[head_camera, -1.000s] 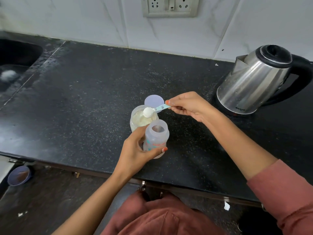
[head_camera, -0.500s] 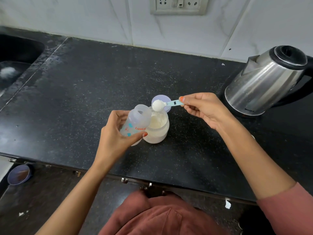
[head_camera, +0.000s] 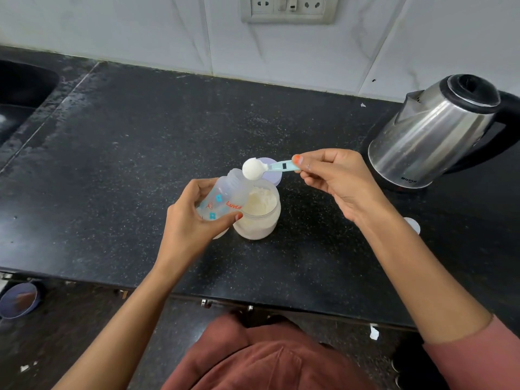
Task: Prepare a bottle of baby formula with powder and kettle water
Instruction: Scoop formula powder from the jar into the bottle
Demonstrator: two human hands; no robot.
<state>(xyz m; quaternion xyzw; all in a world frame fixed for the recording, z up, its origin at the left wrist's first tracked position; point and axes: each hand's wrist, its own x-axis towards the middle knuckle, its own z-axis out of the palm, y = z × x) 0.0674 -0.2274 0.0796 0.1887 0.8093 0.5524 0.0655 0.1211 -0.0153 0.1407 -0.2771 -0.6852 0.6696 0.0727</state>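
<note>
Left hand (head_camera: 188, 220): I have it clamped around the body of the baby bottle (head_camera: 223, 202), thumb across the printed front, the other fingers hidden behind.

Right hand (head_camera: 332, 178): pinched shut on the handle end of the blue scoop (head_camera: 270, 168), thumb and forefinger together at the tip.

Bottle axis: tilted, base toward 7 o'clock in my left palm, open neck toward 1 o'clock, leaning over the rim of the powder jar (head_camera: 260, 212).

Scoop axis: nearly level, handle at 3 o'clock, bowl at 9 o'clock, heaped with white powder.

Key relation: the scoop bowl sits just at the bottle's mouth, on its 1 o'clock side; whether the two touch I cannot tell. My right hand lies at 3 o'clock of that mouth, my left at 7 o'clock.

Powder jar: open, standing on the dark surface (head_camera: 112, 164), touching or just beside the bottle at its 4 o'clock side; a lilac lid (head_camera: 274, 178) lies just behind at 12 o'clock.

Kettle (head_camera: 439, 130): upright, well apart at 2 o'clock, nearer my right hand.

Step in hand: as I judge it, tipping the scoop toward 9 o'clock into the neck; spill risk falls over the jar.
</note>
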